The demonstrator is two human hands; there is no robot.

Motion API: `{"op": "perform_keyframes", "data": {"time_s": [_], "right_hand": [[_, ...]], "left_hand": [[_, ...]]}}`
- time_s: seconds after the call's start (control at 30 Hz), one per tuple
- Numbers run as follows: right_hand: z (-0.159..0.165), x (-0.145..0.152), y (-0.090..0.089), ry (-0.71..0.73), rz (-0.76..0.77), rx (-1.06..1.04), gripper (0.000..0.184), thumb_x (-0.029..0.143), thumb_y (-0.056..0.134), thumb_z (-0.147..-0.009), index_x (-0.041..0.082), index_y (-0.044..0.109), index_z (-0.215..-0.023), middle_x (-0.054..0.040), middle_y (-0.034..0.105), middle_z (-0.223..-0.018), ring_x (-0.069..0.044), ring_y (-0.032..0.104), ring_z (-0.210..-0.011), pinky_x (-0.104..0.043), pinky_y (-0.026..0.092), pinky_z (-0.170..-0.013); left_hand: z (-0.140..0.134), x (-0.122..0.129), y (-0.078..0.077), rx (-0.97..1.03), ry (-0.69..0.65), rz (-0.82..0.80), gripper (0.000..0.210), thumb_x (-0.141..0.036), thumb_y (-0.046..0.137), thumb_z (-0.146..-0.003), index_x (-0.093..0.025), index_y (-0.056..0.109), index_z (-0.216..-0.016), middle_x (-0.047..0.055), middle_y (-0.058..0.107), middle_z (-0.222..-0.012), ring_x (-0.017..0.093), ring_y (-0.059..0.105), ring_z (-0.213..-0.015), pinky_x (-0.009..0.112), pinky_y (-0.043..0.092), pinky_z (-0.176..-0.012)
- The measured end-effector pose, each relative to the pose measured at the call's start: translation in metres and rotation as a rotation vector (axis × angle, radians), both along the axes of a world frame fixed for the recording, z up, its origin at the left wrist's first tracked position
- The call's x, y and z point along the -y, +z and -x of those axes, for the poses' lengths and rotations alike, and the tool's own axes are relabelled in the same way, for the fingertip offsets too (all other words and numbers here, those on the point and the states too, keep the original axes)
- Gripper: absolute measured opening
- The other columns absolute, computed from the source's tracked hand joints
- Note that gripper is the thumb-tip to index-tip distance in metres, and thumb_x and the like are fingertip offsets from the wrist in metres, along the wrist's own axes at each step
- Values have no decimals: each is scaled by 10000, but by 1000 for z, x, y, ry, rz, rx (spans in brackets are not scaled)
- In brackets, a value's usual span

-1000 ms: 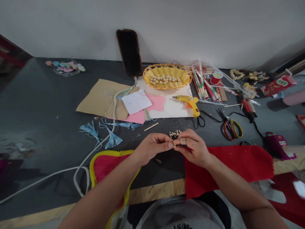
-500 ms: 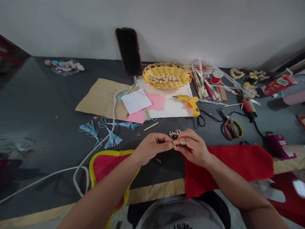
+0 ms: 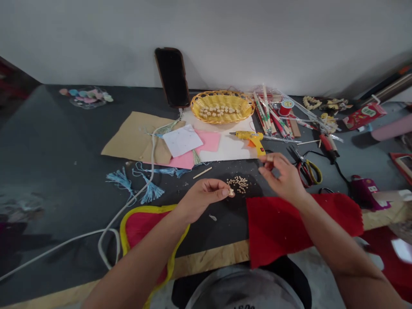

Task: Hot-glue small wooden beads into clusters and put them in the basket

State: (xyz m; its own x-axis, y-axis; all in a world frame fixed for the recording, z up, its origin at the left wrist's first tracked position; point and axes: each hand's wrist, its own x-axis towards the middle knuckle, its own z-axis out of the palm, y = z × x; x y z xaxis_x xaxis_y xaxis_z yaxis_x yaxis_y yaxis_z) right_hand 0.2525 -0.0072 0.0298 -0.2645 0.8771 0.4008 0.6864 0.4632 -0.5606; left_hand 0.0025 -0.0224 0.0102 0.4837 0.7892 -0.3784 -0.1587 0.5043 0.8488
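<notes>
My left hand [image 3: 207, 195] pinches a small pale bead cluster [image 3: 231, 193] between thumb and fingertips, above the dark table. Just beyond it, a loose heap of small wooden beads [image 3: 238, 184] lies on the table. My right hand [image 3: 283, 178] is raised over the red cloth [image 3: 289, 223], its thumb and forefinger apart with nothing visible between them. The fingertips are close to the handle of a yellow glue gun [image 3: 254, 138]; whether they touch it I cannot tell. The gun lies on a white sheet [image 3: 233, 152], nozzle pointing left.
A woven basket [image 3: 222, 116] with several bead clusters stands at the back, beside a leaning phone [image 3: 173, 77]. Blue tassels [image 3: 152, 189] and a white cable [image 3: 124, 206] lie left. Scissors [image 3: 305, 167], wrapped sticks [image 3: 267, 113] and red thread [image 3: 286, 108] are to the right.
My right hand has let go of the bead cluster and moved right and up towards the glue gun. My left hand stays nearly in place with the cluster. The bead heap shows more fully.
</notes>
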Motion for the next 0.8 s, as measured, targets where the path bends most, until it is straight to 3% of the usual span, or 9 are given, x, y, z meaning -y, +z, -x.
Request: {"op": "perform_keyframes", "data": {"time_s": [0.1,0.2,0.33,0.5,0.7,0.8], "right_hand": [[-21,-32,-1,-158,40,170,175,261,565,-858,173,609,-1003,-100,666,-956,-190,607,-732,-349,507,-709],[-27,-62,-6,-254,211,324,254,339,576,-847,141,607,-1004,-109,687,-887,-213,622,-754,-330,470,-681],[-17,-89,-12,-298,445,407,364,513,549,-832,162,623,-894,-108,686,-847,-218,619,-738,-297,409,-609],[-12,-102,-12,-308,498,378,335,491,622,-755,173,586,-653,-69,626,-648,-181,566,-599,-275,340,-528],[-17,-74,-3,-267,432,179,290,441,584,-787,159,602,-850,-38,645,-751,-148,568,-629,-252,391,-546],[-15,-41,5,-249,297,-347,333,393,652,-754,172,575,-991,-27,649,-817,-141,581,-651,-253,438,-558]], "left_hand": [[1,-2,0,-22,34,-22,242,-385,787,-660,-159,728,-723,30,710,-741,120,554,-680,249,399,-688],[2,-4,0,-45,85,-35,253,-398,790,-653,-162,717,-710,28,706,-746,111,516,-652,243,386,-658],[3,-6,2,-33,129,-29,257,-403,806,-627,-172,717,-695,23,700,-754,106,503,-640,238,383,-638],[4,-4,4,33,128,-34,234,-380,816,-624,-177,732,-704,25,703,-752,106,513,-644,241,390,-641],[3,-4,3,96,129,-65,276,-390,830,-603,-154,731,-705,27,701,-724,98,520,-636,234,384,-632],[3,-4,4,123,124,-84,284,-385,832,-604,-140,734,-708,36,703,-718,98,517,-632,236,381,-625]]}}
